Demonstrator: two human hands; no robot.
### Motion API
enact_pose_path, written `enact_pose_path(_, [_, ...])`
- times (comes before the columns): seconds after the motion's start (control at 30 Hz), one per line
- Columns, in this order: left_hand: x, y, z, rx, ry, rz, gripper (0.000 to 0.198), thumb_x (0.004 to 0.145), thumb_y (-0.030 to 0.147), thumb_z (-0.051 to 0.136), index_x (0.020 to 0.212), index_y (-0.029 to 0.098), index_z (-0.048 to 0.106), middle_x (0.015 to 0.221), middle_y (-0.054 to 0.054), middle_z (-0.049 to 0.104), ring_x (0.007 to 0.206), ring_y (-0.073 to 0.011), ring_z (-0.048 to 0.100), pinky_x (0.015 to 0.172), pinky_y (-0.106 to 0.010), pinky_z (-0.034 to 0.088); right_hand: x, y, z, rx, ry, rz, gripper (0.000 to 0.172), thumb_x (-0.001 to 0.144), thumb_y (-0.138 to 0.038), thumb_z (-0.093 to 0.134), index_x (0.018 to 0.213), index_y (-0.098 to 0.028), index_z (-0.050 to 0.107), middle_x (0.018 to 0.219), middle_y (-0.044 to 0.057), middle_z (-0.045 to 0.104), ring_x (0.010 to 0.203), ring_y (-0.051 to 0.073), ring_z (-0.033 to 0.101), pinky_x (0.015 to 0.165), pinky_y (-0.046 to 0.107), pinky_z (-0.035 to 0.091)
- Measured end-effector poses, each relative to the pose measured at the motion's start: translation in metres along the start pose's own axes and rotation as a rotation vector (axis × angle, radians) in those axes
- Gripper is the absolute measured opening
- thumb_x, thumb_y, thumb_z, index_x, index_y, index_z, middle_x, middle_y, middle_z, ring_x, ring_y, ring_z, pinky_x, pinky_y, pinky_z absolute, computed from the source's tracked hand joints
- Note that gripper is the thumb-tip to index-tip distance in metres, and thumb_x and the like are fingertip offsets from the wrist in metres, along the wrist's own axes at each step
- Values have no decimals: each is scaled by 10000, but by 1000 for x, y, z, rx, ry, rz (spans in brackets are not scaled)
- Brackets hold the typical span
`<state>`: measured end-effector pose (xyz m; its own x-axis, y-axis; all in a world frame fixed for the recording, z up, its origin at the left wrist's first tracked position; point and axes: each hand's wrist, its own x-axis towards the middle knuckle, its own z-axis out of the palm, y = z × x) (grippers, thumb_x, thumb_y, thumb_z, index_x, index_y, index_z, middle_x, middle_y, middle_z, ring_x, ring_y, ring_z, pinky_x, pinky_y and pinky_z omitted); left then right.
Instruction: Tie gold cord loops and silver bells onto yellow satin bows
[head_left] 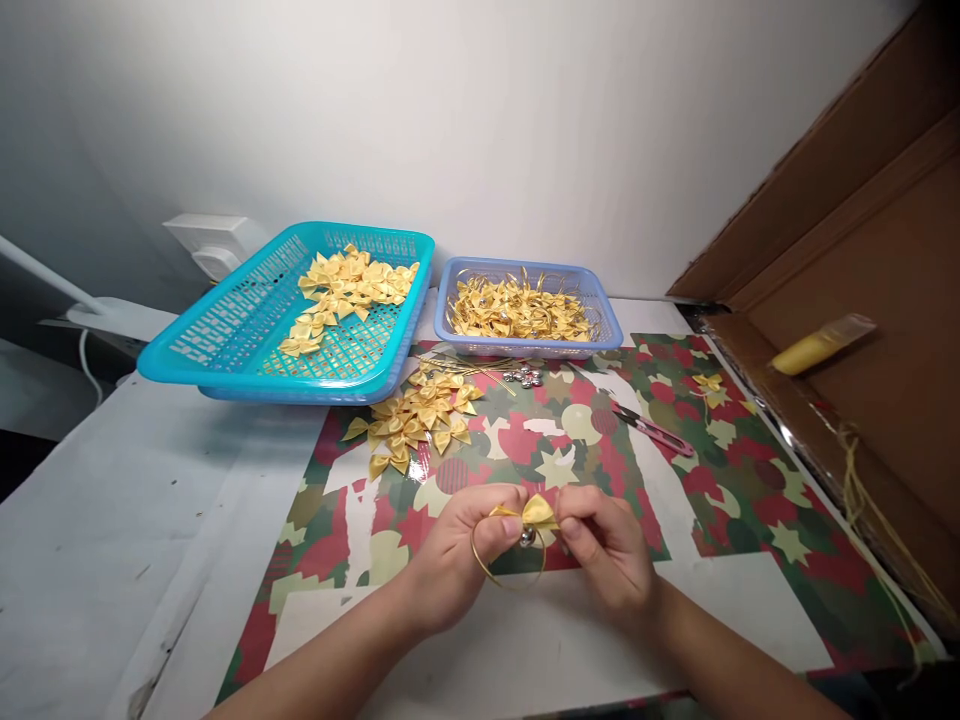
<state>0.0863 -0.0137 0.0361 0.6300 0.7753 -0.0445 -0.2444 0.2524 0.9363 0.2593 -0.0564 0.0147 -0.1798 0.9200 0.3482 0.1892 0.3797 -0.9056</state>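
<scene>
Between my two hands is a yellow ribbon bow (538, 511) with a small silver bell (528, 538) just under it. A loop of gold cord (489, 572) hangs below the bow. My left hand (469, 535) pinches the bow's left side with thumb and fingers. On the other side, my right hand (611, 545) has thumb and forefinger closed on the bow's right edge. Beyond my left hand lies a loose pile of yellow bows (420, 410) on the patterned paper (585, 450). Several silver bells (525, 376) and gold cords (472, 366) rest behind it.
A turquoise basket (225, 350) with bows stands back left. Beside it, a blue basket (525, 348) holds bows with gold cords. A pink cutter (656, 432) lies right of centre. At the right are a cardboard box (885, 230), a yellow tube (817, 345) and loose yellow strands (855, 480).
</scene>
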Motion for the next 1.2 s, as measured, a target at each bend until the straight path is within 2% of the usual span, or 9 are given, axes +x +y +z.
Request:
enact_pose_path(0.6, [0,1,0,130,1,-61,458,824,499,510,554,192,302,583,41,303,547,-103,259,527,-259,219,1,-1,-1,-78,-21,-28,150,941,-188,390,831,-236,480,584,-47,368,516,124,344,504,256,299])
enact_pose_path(1.03, [1,-2,-3,51,-33,-117,456,815,510,543,569,189,333,580,54,287,537,-92,245,514,-252,192,5,-3,-3,-95,-38,-61,148,917,-139,408,837,-242,479,618,-43,388,534,119,345,511,248,289])
enact_pose_path(1.2, [1,-3,-3,10,-51,-131,459,816,519,545,576,195,328,572,59,277,534,-91,218,503,-251,176,3,2,-1,-82,-74,-30,135,937,-158,401,875,-239,490,644,-27,425,580,134,416,547,259,338])
